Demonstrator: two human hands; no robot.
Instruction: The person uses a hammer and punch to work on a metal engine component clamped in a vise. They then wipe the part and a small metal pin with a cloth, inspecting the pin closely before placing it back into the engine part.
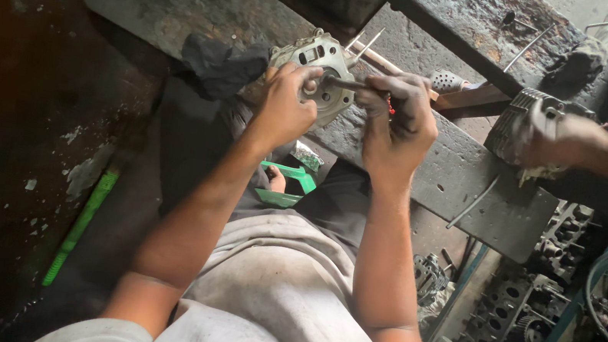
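A grey metal engine cylinder head point(319, 57) rests on a dark, greasy steel beam point(464, 184). My left hand point(283, 107) grips its near side, fingers curled over the edge. My right hand point(397, 120) is closed around a thin dark tool with a bit of red at the handle point(353, 84), whose tip points into the part's centre. Two long studs point(366, 45) stick up from the part. A black rag point(223, 65) lies just left of it on the beam.
At the right, another person's hand point(555, 140) holds a finned metal cylinder point(520, 120). Several engine parts point(526, 314) fill a crate below right. A green stick point(81, 225) lies on the dark floor at left. A green sandal point(283, 184) shows below the beam.
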